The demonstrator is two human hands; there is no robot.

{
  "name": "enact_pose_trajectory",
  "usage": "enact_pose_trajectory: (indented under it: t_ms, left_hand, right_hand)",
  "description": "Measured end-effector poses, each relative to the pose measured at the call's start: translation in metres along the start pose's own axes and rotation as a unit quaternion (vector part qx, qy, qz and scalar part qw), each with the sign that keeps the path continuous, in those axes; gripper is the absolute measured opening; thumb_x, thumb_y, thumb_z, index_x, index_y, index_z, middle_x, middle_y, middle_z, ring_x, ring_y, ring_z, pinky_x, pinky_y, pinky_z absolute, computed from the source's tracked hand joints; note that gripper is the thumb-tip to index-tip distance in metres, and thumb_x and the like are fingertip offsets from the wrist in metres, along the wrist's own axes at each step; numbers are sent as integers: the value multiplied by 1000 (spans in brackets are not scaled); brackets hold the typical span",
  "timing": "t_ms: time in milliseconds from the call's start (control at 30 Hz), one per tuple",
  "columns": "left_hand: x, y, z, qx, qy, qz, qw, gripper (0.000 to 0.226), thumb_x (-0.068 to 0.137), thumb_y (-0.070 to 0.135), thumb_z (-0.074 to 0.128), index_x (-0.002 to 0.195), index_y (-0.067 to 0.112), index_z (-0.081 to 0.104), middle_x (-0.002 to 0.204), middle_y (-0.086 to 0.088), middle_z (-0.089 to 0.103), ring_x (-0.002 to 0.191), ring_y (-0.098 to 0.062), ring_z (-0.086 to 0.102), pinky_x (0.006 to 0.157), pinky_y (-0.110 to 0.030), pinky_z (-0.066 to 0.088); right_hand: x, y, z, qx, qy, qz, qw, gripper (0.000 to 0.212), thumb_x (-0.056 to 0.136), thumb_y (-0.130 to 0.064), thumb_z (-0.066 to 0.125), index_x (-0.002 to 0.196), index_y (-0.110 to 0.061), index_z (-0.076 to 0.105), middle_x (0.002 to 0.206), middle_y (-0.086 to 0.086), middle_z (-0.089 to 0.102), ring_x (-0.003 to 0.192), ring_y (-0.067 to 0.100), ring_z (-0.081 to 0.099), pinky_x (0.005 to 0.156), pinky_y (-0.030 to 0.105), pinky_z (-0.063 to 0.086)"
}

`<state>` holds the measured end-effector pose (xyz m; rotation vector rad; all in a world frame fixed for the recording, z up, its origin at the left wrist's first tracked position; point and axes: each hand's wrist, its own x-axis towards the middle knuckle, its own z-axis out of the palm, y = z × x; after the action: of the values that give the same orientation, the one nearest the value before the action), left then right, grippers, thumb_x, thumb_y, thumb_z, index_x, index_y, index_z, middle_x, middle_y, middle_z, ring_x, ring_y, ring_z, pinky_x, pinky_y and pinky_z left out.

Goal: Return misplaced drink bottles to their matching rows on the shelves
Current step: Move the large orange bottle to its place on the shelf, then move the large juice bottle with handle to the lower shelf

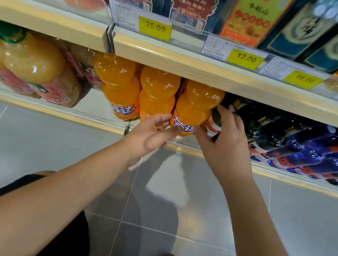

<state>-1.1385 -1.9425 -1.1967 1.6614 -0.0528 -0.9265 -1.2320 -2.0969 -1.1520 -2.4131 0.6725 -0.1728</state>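
Pale wood-edged shop shelf (215, 73) was noted. Just right of its orange plastic soda bottles (157, 95), a dark bottle with orange-white label (214, 122) was clasped by the right hand (227, 141), probably a stray. Against those bottles the left hand (151, 134) was laid slack-fingered, seemingly to steady them.

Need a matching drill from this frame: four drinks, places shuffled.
Things:
1. orange soda bottles
2. pale juice bottles
3. blue bottles
4. dark bottle

Places:
a. far left of the lower shelf
b. gripped by the right hand
c. far right of the lower shelf
d. middle of the lower shelf, at the left hand

Pairs: 1-d, 2-a, 3-c, 4-b
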Motion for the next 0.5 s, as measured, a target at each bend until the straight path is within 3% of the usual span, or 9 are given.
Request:
enact_pose_trajectory:
  t_ms: [67,133,200,333,500]
  left_hand:
    - [-31,28,-13,141,6,52,989,59,89,40,71,141,25,49,141,4,52,126,-18,53,101,-37,46]
    - [-65,56,-28,319,7,96,943,67,88,45,70,146,25,43,146,1,47,131,-19,47,106,-35,41]
    - [-102,88,-43,430,5,119,895,70,88,45,70,148,23,41,147,-2,45,136,-21,41,112,-34,36]
    - [-186,168,-73,541,-24,109,834,73,88,49,66,150,21,39,143,-5,44,135,-25,40,108,-41,41]
    - [-299,284,-103,601,9,108,792,68,86,55,65,143,23,47,138,-5,48,127,-27,48,99,-38,47]
  right_hand:
    - [-16,-18,-22,-10,-31,0,999,65,91,-34,77,147,-17,48,137,8,54,122,27,55,89,29,41]
    - [-30,-40,-50,-42,-74,5,996,65,91,-34,76,148,-19,49,138,7,54,123,28,55,90,31,45]
    - [-43,-69,-83,-78,-114,-9,990,63,91,-34,75,148,-21,51,141,8,54,125,30,55,96,39,50]
    - [-70,-148,-159,-145,-186,-52,970,61,91,-43,72,147,-30,52,145,0,55,135,23,50,106,38,47]
    - [-86,-270,-253,-212,-230,-113,943,56,92,-54,69,141,-30,54,138,2,52,129,25,52,100,40,51]
